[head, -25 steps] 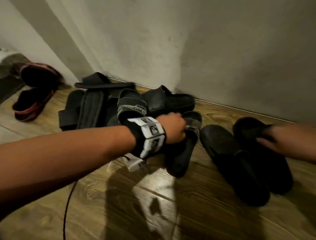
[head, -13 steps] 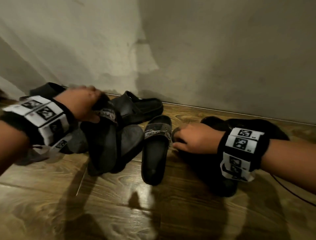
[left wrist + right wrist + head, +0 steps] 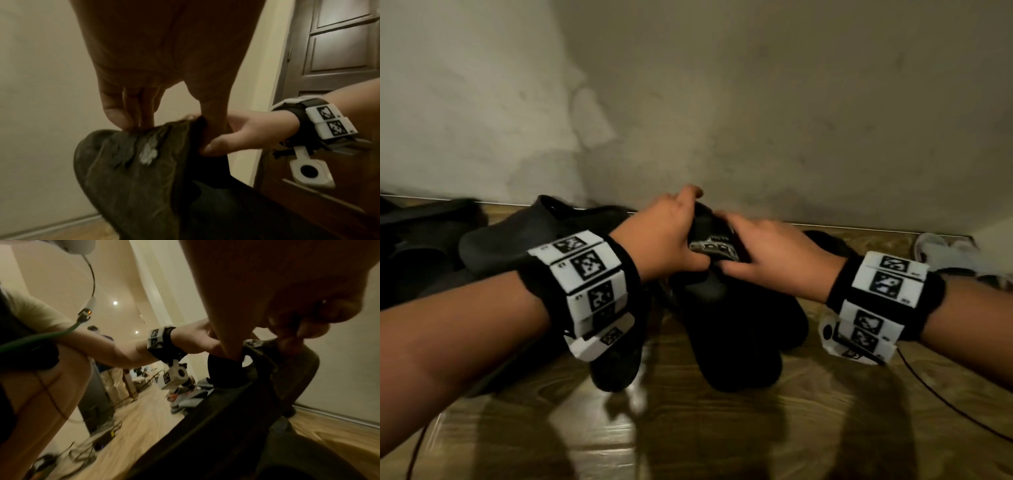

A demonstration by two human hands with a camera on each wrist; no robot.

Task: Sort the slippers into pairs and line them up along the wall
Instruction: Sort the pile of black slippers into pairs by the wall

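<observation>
Both hands meet in front of the wall [image 3: 756, 120] on black slides with a grey printed strap [image 3: 714, 247]. My left hand [image 3: 674, 236] pinches the toe edge of one slide [image 3: 131, 170], whose worn sole faces the left wrist camera; its heel [image 3: 616, 363] hangs under that wrist. My right hand [image 3: 770, 257] grips the matching slide [image 3: 257, 353], thumb hooked under the strap. My right hand [image 3: 232, 136] also shows in the left wrist view, against the same toes. A plain black pair [image 3: 791, 322] lies on the floor beneath the hands.
A dark grey clog [image 3: 517, 236] and flat black slides [image 3: 424, 236] lie left along the wall. A pale shoe [image 3: 955, 257] sits at the far right. A thin cable [image 3: 945, 397] trails over the wooden floor [image 3: 688, 438]. A brown door [image 3: 339, 48] stands right.
My left hand carried a slide from the left pile to the centre. My right hand took up the printed-strap slide from the floor. The hands came together; the view swung right.
</observation>
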